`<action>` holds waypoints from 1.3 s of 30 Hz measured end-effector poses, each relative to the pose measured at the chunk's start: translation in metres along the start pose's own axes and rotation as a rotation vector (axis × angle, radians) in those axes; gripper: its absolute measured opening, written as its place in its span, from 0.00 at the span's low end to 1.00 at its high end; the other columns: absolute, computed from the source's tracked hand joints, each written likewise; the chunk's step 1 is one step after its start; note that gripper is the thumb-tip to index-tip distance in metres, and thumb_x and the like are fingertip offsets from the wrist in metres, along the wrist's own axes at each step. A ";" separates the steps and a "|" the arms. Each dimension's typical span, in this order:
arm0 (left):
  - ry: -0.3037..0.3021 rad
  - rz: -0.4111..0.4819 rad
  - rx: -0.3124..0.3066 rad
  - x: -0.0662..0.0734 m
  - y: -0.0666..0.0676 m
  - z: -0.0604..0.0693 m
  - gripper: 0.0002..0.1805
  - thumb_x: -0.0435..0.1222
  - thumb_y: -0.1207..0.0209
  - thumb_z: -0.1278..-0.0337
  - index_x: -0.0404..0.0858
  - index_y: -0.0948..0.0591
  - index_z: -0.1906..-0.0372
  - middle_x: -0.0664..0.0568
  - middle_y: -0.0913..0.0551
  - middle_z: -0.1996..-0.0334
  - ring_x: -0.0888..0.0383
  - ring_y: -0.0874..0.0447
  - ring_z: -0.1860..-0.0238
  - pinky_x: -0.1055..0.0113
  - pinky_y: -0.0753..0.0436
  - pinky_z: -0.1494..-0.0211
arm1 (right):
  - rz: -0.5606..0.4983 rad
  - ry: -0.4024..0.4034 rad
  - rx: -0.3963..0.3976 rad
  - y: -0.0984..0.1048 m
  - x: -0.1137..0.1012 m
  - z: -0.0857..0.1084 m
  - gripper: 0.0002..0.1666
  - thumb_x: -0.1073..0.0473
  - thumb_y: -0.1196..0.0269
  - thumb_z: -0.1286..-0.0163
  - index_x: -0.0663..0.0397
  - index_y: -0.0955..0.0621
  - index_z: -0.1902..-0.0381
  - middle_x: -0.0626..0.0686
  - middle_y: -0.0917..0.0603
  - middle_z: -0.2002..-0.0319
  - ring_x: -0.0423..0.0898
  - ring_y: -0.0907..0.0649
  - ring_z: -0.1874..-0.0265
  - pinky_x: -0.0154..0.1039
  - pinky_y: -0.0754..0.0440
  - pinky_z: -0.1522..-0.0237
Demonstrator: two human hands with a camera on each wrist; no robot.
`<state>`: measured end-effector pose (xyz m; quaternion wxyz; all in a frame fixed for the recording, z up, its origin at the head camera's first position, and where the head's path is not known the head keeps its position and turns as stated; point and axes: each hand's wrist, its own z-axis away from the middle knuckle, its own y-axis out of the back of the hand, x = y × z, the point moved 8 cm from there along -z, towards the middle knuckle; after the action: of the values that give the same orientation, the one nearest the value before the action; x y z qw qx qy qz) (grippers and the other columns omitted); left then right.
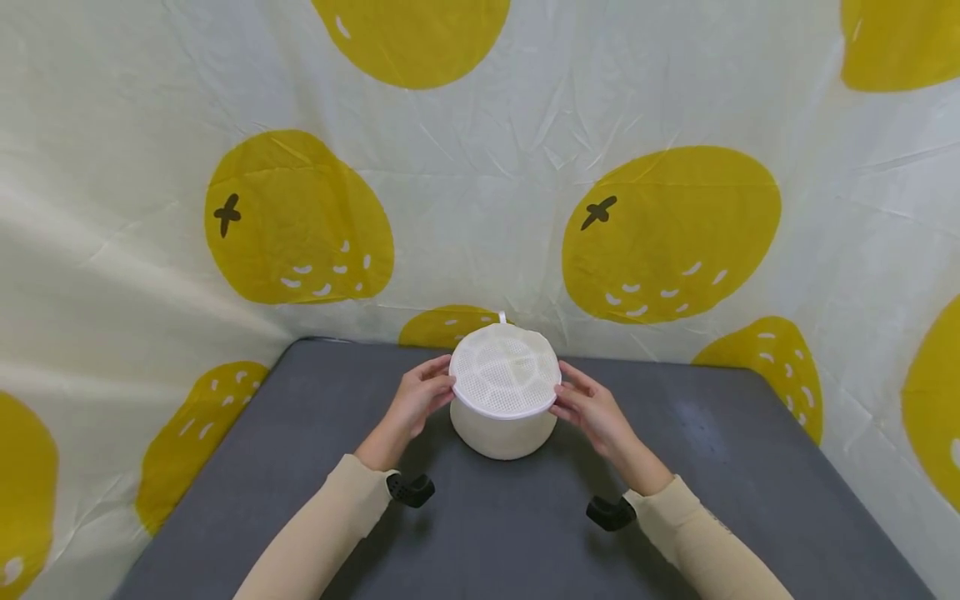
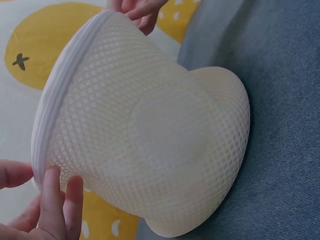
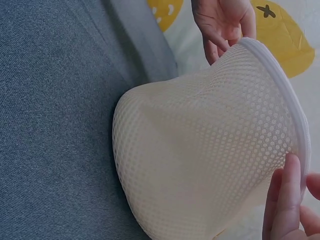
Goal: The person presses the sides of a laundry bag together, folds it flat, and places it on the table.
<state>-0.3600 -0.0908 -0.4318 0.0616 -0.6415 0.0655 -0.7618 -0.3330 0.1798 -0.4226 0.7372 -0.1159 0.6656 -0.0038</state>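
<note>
The step in hand appears to be steadying the mesh laundry bag (image 1: 505, 371) by its zippered rim (image 2: 56, 92); the next move likely calls for even tension across it. The left hand (image 1: 422, 396) pinches the rim at nine o'clock, the right hand (image 1: 596, 412) near three. The bag sits between them on the grey tabletop (image 1: 480, 533), contents hard to judge through mesh.
</note>
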 end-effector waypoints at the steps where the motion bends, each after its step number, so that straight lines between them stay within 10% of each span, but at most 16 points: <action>1: -0.002 -0.002 -0.002 0.000 0.000 0.000 0.27 0.24 0.40 0.34 0.31 0.26 0.30 0.35 0.23 0.39 0.60 0.16 0.60 0.66 0.14 0.53 | -0.005 0.002 -0.001 0.000 0.000 0.000 0.38 0.69 0.46 0.20 0.64 0.46 0.19 0.46 0.16 0.57 0.37 0.14 0.60 0.33 0.15 0.54; 39: 0.002 -0.015 -0.025 -0.013 0.000 -0.005 0.27 0.23 0.40 0.34 0.31 0.25 0.30 0.36 0.22 0.41 0.58 0.17 0.57 0.64 0.13 0.53 | -0.048 -0.035 -0.007 0.005 0.014 -0.005 0.36 0.72 0.46 0.22 0.67 0.43 0.21 0.50 0.17 0.51 0.38 0.14 0.58 0.36 0.15 0.52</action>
<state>-0.3631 -0.0887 -0.4450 0.0477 -0.6422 0.0704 -0.7618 -0.3367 0.1818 -0.4376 0.7481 -0.1347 0.6495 -0.0171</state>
